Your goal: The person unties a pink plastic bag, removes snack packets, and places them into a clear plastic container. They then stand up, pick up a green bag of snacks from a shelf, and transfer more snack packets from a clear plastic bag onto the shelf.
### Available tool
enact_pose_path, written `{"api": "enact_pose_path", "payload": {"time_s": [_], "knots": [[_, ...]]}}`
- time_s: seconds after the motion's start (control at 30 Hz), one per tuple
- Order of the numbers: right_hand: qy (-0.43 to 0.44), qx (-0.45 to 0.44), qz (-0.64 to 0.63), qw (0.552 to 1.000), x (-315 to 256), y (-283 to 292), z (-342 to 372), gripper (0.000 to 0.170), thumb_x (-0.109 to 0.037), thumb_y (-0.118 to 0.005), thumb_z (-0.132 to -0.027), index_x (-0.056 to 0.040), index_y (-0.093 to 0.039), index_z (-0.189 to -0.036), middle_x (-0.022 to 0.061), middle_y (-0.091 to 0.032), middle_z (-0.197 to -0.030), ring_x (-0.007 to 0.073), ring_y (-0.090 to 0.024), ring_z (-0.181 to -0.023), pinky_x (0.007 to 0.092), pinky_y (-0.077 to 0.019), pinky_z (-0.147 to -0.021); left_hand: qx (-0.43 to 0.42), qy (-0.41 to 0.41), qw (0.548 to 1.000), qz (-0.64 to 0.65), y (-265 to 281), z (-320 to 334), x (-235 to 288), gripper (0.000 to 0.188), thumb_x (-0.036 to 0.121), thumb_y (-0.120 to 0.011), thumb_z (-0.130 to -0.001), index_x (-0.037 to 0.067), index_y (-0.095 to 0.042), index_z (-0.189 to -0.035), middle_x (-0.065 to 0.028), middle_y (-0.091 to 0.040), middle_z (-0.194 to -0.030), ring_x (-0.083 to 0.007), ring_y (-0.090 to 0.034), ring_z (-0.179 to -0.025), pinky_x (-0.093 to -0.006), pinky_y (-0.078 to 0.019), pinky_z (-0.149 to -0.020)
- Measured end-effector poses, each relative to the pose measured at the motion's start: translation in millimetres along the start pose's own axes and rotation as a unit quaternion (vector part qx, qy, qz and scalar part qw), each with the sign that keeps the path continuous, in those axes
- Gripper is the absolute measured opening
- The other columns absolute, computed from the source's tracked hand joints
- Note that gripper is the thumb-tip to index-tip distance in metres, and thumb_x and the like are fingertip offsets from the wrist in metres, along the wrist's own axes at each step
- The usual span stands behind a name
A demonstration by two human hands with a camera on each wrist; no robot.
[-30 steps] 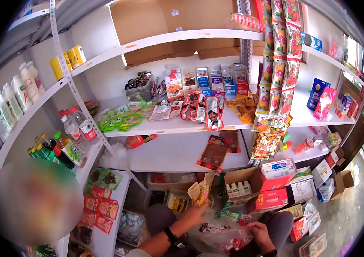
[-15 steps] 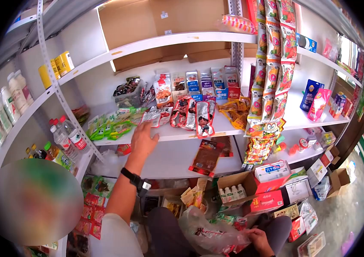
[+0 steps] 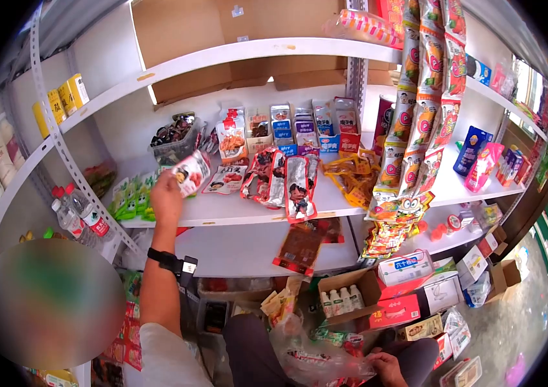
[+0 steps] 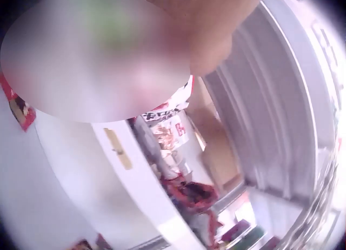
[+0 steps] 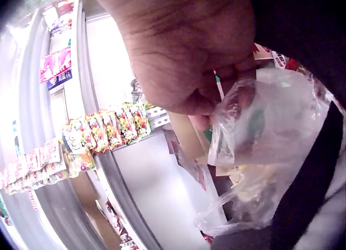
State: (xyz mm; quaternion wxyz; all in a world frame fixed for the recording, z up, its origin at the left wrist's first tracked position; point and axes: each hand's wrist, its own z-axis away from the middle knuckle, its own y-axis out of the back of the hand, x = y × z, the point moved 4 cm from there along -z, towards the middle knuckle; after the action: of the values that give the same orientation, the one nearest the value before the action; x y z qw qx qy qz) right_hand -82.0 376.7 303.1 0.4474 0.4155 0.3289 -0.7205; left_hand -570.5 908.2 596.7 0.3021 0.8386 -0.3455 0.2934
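Note:
My left hand (image 3: pixel 167 195) pinches a white-and-red snack packet (image 3: pixel 191 173) by its edge, raised over the middle shelf in the head view. Beneath and to the right of it, a similar packet (image 3: pixel 225 179) lies flat near the shelf's front. Green snack packets (image 3: pixel 133 197) are spread just left of the hand. Low at the front, my right hand (image 3: pixel 387 369) grips the rim of a clear plastic bag (image 3: pixel 309 351) with red and white packets inside. The right wrist view shows the fingers curled on the bag's thin film (image 5: pixel 254 120). A blur hides much of the left wrist view.
Red-edged packets (image 3: pixel 300 187) and upright snack boxes (image 3: pixel 282 129) fill the middle shelf (image 3: pixel 222 217). Strips of hanging snack bags (image 3: pixel 416 116) drop in front at the right. Bottles (image 3: pixel 83 209) line the left shelf. An open carton (image 3: pixel 351 284) of small white bottles sits low.
My left hand went from the plastic bag up to the middle shelf, took hold of a white-and-red packet and lifted it, moving left. The right hand kept its hold on the bag.

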Motion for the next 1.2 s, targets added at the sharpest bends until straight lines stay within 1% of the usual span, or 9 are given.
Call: {"api": "enact_pose_path", "payload": {"time_s": [0.13, 0.27, 0.47, 0.67, 0.77, 0.83, 0.9, 1.03, 1.2], "knots": [[-0.024, -0.001, 0.002, 1.0, 4, -2, -9, 0.018, -0.004, -0.056, -0.1, -0.0018, -0.073, -0.106, 0.0025, -0.07, -0.096, 0.0107, -0.062, -0.082, 0.0228, -0.0491, -0.072, -0.012, 0.215, 0.878, 0.428, -17, -28, -66, 0.014, 0.007, -0.054, -0.1, 0.002, -0.064, -0.108, -0.0074, -0.068, -0.092, -0.0207, -0.07, -0.082, -0.0384, -0.0637, -0.077], [-0.021, -0.012, -0.006, 1.0, 3, -8, -10, 0.018, -0.004, -0.056, -0.1, -0.0021, -0.073, -0.106, 0.0023, -0.07, -0.096, 0.0103, -0.061, -0.081, 0.0231, -0.049, -0.071, -0.112, 0.341, 0.812, 0.461, -71, -6, -76, 0.036, 0.008, -0.06, -0.096, 0.005, -0.054, -0.132, -0.0133, -0.068, -0.111, -0.0236, -0.07, -0.093, -0.0432, -0.0637, -0.082], [0.01, -0.015, 0.018, 1.0, 2, -9, -5, 0.018, -0.004, -0.056, -0.1, -0.0033, -0.073, -0.105, 0.0017, -0.069, -0.094, 0.0097, -0.06, -0.079, 0.0234, -0.049, -0.069, -0.049, -0.074, 0.981, -0.172, -50, 25, -16, 0.052, 0.012, -0.067, -0.09, 0.002, -0.057, -0.14, -0.0193, -0.067, -0.12, -0.0223, -0.072, -0.099, -0.0352, -0.0592, -0.081], [0.018, -0.018, 0.021, 0.999, 4, -6, 0, 0.017, -0.005, -0.057, -0.1, -0.0058, -0.074, -0.104, -0.0003, -0.067, -0.09, 0.0089, -0.058, -0.077, 0.0235, -0.048, -0.068, -0.179, -0.064, 0.981, 0.03, -25, 142, 70, 0.022, 0.014, -0.067, -0.091, 0.004, -0.067, -0.11, -0.01, -0.069, -0.098, -0.0225, -0.064, -0.075, -0.0346, -0.0538, -0.072], [0.036, -0.034, 0.032, 0.998, 12, -2, 1, 0.017, -0.006, -0.059, -0.099, -0.0061, -0.074, -0.106, 0.0001, -0.069, -0.095, 0.0088, -0.059, -0.078, 0.0238, -0.0489, -0.068, -0.496, 0.008, 0.868, -0.019, -27, 261, 114, 0.032, 0.031, -0.072, -0.092, 0.005, -0.069, -0.111, -0.0148, -0.07, -0.105, -0.03, -0.069, -0.095, -0.0418, -0.0548, -0.081], [0.024, -0.028, 0.023, 0.999, 19, 0, 1, 0.016, -0.004, -0.061, -0.096, -0.0047, -0.074, -0.104, 0.0007, -0.069, -0.093, 0.0092, -0.06, -0.077, 0.0239, -0.0482, -0.067, -0.535, -0.101, 0.838, -0.027, -37, 335, 91, 0.061, 0.045, -0.07, -0.092, 0.006, -0.058, -0.136, -0.0233, -0.064, -0.127, -0.0406, -0.062, -0.116, -0.0481, -0.0505, -0.097], [-0.017, -0.001, -0.001, 1.0, 25, 0, 2, 0.014, -0.001, -0.062, -0.09, -0.0017, -0.073, -0.098, 0.0013, -0.068, -0.084, 0.0098, -0.059, -0.073, 0.0239, -0.0459, -0.067, -0.5, -0.157, 0.851, -0.035, -41, 393, 67, 0.054, 0.043, -0.076, -0.085, 0.001, -0.057, -0.113, -0.0225, -0.068, -0.107, -0.0417, -0.066, -0.1, -0.05, -0.0524, -0.082], [0.02, -0.014, 0.003, 1.0, 16, -11, 17, 0.013, -0.001, -0.062, -0.09, -0.0018, -0.072, -0.098, 0.0014, -0.067, -0.083, 0.0097, -0.058, -0.072, 0.0236, -0.0458, -0.066, -0.675, 0.015, 0.736, -0.047, -61, 508, 2, 0.055, 0.041, -0.074, -0.087, 0.001, -0.054, -0.12, -0.0202, -0.068, -0.103, -0.0393, -0.067, -0.092, -0.0491, -0.0532, -0.077], [0.128, -0.086, 0.095, 0.983, -24, -56, 42, 0.015, -0.002, -0.063, -0.093, 0.0018, -0.072, -0.105, 0.0047, -0.073, -0.091, 0.0135, -0.067, -0.084, 0.0269, -0.0525, -0.079, -0.774, 0.267, 0.542, 0.192, -45, 576, 68, 0.053, 0.028, -0.073, -0.091, 0.004, -0.054, -0.135, -0.0091, -0.069, -0.104, -0.0223, -0.067, -0.091, -0.0385, -0.0537, -0.077]]}}
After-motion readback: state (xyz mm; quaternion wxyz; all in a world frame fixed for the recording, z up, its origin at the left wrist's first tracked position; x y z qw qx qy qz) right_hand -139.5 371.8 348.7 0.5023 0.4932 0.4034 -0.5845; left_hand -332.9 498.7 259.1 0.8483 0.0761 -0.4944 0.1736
